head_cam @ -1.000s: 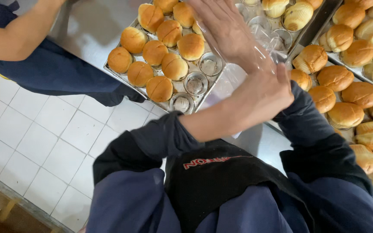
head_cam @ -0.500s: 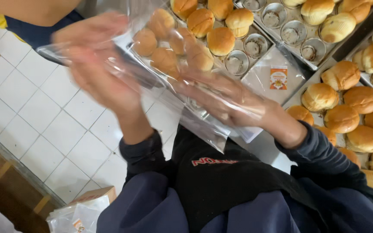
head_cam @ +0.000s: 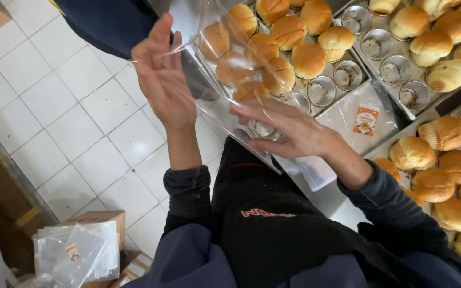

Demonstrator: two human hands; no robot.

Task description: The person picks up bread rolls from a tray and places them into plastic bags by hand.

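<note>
Since the earlier frame both hands have risen and drawn closer; the left hand (head_cam: 162,74) lies flat against the clear bag (head_cam: 225,80), fingers extended; the right hand (head_cam: 289,130) seems to pinch its lower edge, fingers spread; beyond the fingertips sits a tray (head_cam: 348,93) of buns (head_cam: 289,32).

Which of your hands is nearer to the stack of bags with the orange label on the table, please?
Right. The right hand is just beside the stack of bags; the left hand is raised over the floor, farther off.
</note>
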